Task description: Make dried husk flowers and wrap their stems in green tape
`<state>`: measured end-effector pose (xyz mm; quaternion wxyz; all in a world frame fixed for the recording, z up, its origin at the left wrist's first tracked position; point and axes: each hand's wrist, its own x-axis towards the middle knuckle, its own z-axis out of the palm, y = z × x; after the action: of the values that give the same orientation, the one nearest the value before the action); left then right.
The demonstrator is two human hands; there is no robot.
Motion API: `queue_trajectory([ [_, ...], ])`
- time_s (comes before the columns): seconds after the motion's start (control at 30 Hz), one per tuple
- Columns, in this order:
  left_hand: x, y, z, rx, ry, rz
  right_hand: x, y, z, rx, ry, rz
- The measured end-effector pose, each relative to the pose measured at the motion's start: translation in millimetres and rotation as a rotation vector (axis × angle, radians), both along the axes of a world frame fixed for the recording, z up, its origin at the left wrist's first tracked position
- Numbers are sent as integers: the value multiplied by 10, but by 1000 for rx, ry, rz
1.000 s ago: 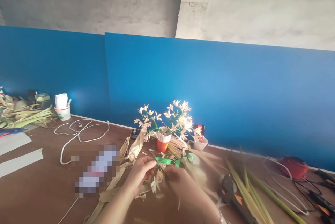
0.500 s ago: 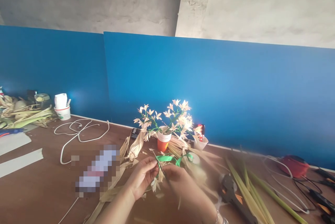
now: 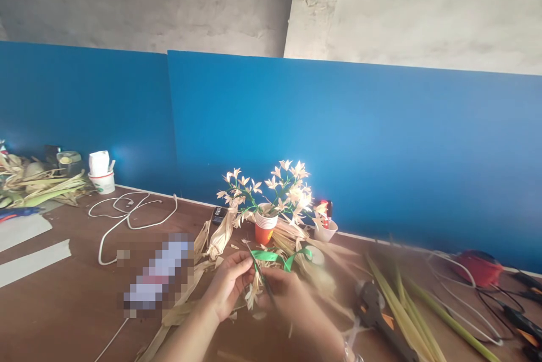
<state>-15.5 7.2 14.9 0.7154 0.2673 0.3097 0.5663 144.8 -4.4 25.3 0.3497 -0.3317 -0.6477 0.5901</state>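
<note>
My left hand (image 3: 231, 283) is closed in a pinch on a thin, dark flower stem (image 3: 257, 266). Green tape (image 3: 271, 256) trails from near the stem's upper end towards a pale roll on the right. Below the fingertips hang small cream husk flowers (image 3: 252, 296), partly hidden by the hands. My right hand (image 3: 285, 294), a little blurred, has its fingers closed at the same stem, close to my left fingertips. Just beyond both hands, an orange and white paper cup (image 3: 265, 231) holds several green-stemmed sprays of cream flowers (image 3: 292, 192).
Dry corn husks (image 3: 222, 235) lie around the cup. To the right are a black glue gun (image 3: 381, 317), long green leaves (image 3: 406, 317) and a red object (image 3: 476, 269) with cables. On the left are a white cable (image 3: 127, 215), a blurred-out object (image 3: 156, 274) and a white cup (image 3: 101, 181).
My right hand has shifted slightly and its wrist sits a bit lower and further left. The left hand stays nearly still on the stem.
</note>
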Motion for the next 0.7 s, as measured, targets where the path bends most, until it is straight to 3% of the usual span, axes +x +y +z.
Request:
queue_trajectory([
  [0.23, 22, -29, 25, 1, -17, 31, -17, -24, 38, 33, 32, -15],
  [0.7, 9, -28, -1, -27, -58, 0, 24, 33, -82, 0, -2, -76],
])
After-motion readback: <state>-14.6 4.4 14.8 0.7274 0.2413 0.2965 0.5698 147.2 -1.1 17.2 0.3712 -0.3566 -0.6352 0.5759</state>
